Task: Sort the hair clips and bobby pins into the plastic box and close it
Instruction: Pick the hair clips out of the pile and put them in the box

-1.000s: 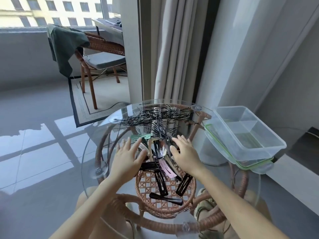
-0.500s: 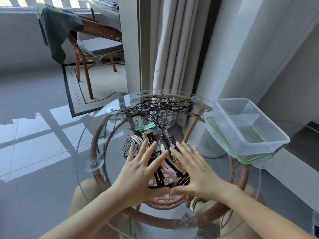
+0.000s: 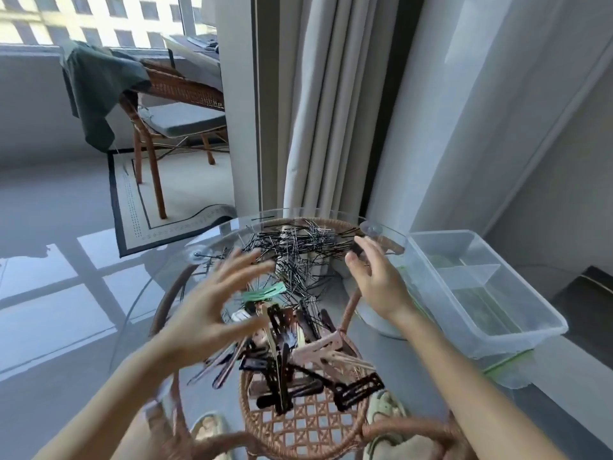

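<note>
A tangle of thin black bobby pins [image 3: 295,247] lies on the far part of the round glass table [image 3: 139,313]. Nearer me is a heap of black, pink and green hair clips [image 3: 298,353]. The clear plastic box [image 3: 481,293] with a divider stands empty at the right, on its green-rimmed lid [image 3: 507,363]. My left hand [image 3: 212,310] hovers blurred over the left side of the piles, fingers spread, holding nothing. My right hand [image 3: 374,277] is raised open at the right edge of the bobby pins, close to the box.
The glass top rests on a rattan frame [image 3: 305,426] visible through it. A curtain [image 3: 325,111] and wall stand right behind the table. A rattan chair [image 3: 172,104] with a green cloth stands far left on a rug. My feet show below the glass.
Both hands have lifted off the clip heap and moved apart, toward the far side: the left up and left, the right toward the box. The clips lie gathered closer together.
</note>
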Tool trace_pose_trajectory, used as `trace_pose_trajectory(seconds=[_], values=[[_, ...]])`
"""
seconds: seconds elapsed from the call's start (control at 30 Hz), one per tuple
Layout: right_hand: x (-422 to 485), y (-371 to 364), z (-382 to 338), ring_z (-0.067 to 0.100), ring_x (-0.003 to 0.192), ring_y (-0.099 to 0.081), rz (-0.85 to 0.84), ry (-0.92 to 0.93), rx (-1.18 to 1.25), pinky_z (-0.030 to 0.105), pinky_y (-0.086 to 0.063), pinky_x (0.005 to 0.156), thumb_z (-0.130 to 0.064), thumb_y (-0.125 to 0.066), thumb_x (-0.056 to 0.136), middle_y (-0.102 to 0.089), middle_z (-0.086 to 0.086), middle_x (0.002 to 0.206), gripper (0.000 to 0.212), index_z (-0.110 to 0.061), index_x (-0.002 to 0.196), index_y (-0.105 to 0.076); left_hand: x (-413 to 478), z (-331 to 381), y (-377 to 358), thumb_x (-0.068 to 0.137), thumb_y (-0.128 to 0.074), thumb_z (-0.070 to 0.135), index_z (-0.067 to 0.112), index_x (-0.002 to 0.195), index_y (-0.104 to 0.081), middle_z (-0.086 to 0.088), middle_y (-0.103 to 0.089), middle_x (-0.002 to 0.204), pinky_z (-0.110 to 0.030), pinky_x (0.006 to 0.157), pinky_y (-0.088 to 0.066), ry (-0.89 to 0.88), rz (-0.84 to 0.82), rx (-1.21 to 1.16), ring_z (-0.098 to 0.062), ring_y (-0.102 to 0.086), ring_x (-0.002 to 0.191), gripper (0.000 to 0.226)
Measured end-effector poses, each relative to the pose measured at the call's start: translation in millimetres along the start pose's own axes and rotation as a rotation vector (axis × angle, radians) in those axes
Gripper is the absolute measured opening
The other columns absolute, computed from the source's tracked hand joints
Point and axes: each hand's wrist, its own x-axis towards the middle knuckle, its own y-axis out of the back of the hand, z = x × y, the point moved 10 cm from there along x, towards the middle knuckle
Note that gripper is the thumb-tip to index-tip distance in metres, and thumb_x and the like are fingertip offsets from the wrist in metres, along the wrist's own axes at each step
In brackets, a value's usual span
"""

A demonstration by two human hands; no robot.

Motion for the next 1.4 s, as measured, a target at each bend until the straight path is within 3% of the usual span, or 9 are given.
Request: trace_pose_trajectory(seconds=[0.1,0.23,0.37,0.5,0.67,0.93,1.23,1.3,1.4], values=[[46,-1,27,0.028,0.140,-0.022,0.118,-0.129,-0.167,0.042,-0.021,0.114,-0.039,-0.037,0.097,-0.029,0.017,0.149,0.052,-0.007,0.139,-0.035,22,-63,29,0.075,-0.034,0.075,0.046,0.137,-0.020,0.008,-0.014,0.153,-0.055,0.113,-0.014,0.264,0.205,0.180,-0.018,-0.012,0.142,0.070],[85,-7,61,0.035,0.134,-0.029,0.171,-0.275,-0.377,0.046,-0.022,0.113,-0.044,-0.031,0.096,-0.038,0.023,0.143,0.057,-0.002,0.135,-0.038,48,-147,15,0.071,-0.021,0.073,0.034,0.144,-0.004,-0.011,-0.005,0.155,-0.055,0.115,-0.007,0.543,0.104,0.280,-0.030,-0.006,0.143,0.084],[116,-24,76,0.036,0.138,-0.024,0.130,-0.318,-0.540,0.049,-0.012,0.116,-0.053,-0.024,0.093,-0.033,0.022,0.147,0.066,-0.007,0.140,-0.033,87,-171,-2,0.061,0.004,0.086,0.038,0.142,0.003,-0.012,-0.003,0.155,-0.049,0.113,0.008,0.535,0.056,0.432,-0.031,-0.002,0.143,0.094],[142,-52,71,0.028,0.144,-0.013,-0.014,-0.164,-0.577,0.043,-0.001,0.117,-0.054,-0.017,0.095,-0.021,0.016,0.154,0.068,-0.009,0.145,-0.023,126,-175,-10,0.048,0.014,0.091,0.037,0.143,0.001,-0.009,-0.001,0.155,-0.044,0.112,0.010,0.459,0.035,0.374,-0.026,0.001,0.143,0.111],[159,-82,51,0.018,0.145,-0.011,-0.164,0.001,-0.420,0.032,0.001,0.116,-0.047,-0.018,0.098,-0.020,0.007,0.156,0.058,-0.014,0.146,-0.024,177,-163,-34,0.075,-0.005,0.072,0.028,0.145,-0.005,-0.002,-0.006,0.156,-0.041,0.116,0.007,0.311,-0.103,0.323,-0.018,0.001,0.143,0.082],[134,-99,18,0.017,0.145,-0.001,-0.387,-0.027,0.017,0.042,0.002,0.115,-0.053,-0.020,0.096,-0.015,0.001,0.157,0.048,-0.039,0.138,-0.038,184,-141,-57,0.093,-0.022,0.053,0.035,0.139,-0.029,0.004,-0.015,0.154,-0.039,0.114,-0.007,0.263,-0.201,0.088,-0.016,-0.005,0.143,0.050],[76,-112,-13,0.003,0.126,-0.046,-0.490,0.103,0.322,0.027,-0.031,0.110,-0.044,-0.030,0.096,-0.056,-0.005,0.134,0.047,-0.020,0.128,-0.054,121,-101,-54,0.090,-0.028,0.054,0.030,0.130,-0.047,0.000,-0.047,0.140,-0.043,0.109,-0.032,0.292,-0.141,-0.273,-0.019,-0.042,0.128,0.051],[77,-96,-12,0.004,0.124,-0.047,-0.409,0.097,0.359,0.026,-0.032,0.108,-0.046,-0.031,0.093,-0.057,-0.006,0.132,0.049,-0.019,0.127,-0.054,112,-99,-33,0.088,-0.024,0.056,0.032,0.133,-0.043,0.002,-0.035,0.148,-0.051,0.109,-0.030,0.312,-0.059,-0.288,-0.026,-0.035,0.134,0.055],[90,-48,14,0.009,0.121,-0.048,-0.090,-0.034,0.314,0.028,-0.031,0.103,-0.041,-0.030,0.097,-0.058,-0.006,0.126,0.043,-0.018,0.123,-0.057,82,-117,22,0.094,-0.019,0.046,0.024,0.134,-0.042,0.003,-0.026,0.150,-0.058,0.111,-0.020,0.384,0.210,0.072,-0.026,-0.024,0.139,0.051]])
